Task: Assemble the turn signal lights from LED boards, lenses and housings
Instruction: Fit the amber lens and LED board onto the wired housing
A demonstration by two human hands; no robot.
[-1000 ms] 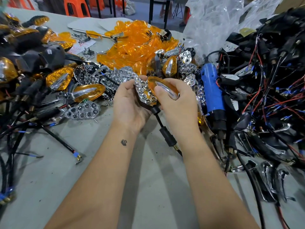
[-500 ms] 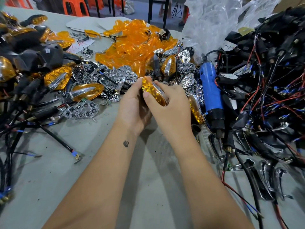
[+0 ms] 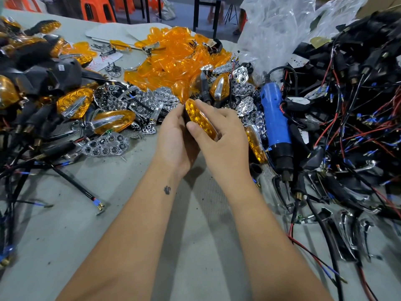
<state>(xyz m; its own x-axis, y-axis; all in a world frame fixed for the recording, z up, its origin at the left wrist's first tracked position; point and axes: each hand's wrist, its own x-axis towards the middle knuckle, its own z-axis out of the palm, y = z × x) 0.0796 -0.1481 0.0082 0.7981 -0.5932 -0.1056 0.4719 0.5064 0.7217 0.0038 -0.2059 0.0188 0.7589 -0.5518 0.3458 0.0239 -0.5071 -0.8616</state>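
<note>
Head view, step in hand: I was seating an amber lens (image 3: 200, 121) over the unit held between my two hands, above the table (image 3: 134, 213).
Left hand (image 3: 175, 144): it cupped the unit from behind and below, fingers curled round it; the black housing was mostly hidden by my palm, only a dark edge showing beside the lens.
Right hand (image 3: 223, 137): thumb and fingers pinched the lens along its long edges, pressing it toward the left hand.
Fit: I could not tell whether the lens had fully clicked in all round.
Parts nearby: the heap of loose amber lenses (image 3: 173, 61) lay beyond my hands, chrome reflector boards (image 3: 106, 146) to the left, wired black housings (image 3: 358, 94) piled on the right.
Next move, my judgement: squeeze evenly along the rim until it sat flush, then reach for the blue electric screwdriver (image 3: 275, 124) lying just right of my right hand.
</note>
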